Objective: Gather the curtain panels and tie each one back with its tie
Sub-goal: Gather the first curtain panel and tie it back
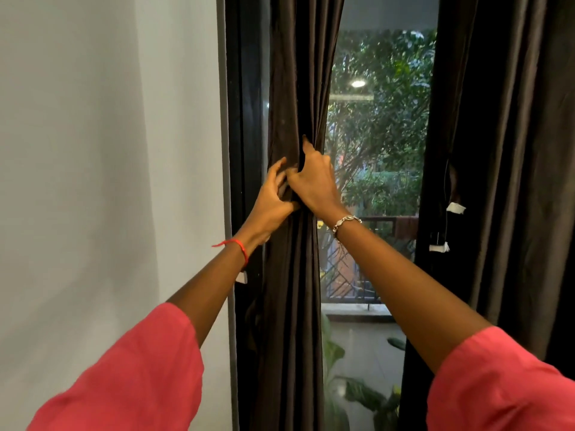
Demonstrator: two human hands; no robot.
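my left fingers (278, 174) curl round the gathered folds of the left curtain (292, 88) from its wall side. my right fingers (306, 147) hook into the same bunch from the glass side, with one fingertip raised along a fold. both sets of fingers are narrow and holding cloth, and the two hands sit just beside each other at the front of the bunch.

my left hand (270, 203) faces palm to the curtain. my right hand (315, 181) shows me its back. both arms reach forward and up, nearly straight, and meet at the curtain. a red thread (241, 245) circles my left wrist and a bracelet (345, 220) my right. pink sleeves (140, 368) cover both arms from the elbows back.

the left curtain is dark brown, pinched to a narrow column where i hold it. it hangs beside the dark window frame (242, 119), near the white wall (93, 150). a small white tag (242, 277) peeks out under my left forearm, too small to read.

the right curtain (504, 135) hangs well apart from my hands, across the glass. its tie (455, 208) dangles along its inner edge with two white ends, and any print on them is too small to read. trees (382, 119) and a railing (373, 220) show through the glass between the curtains.
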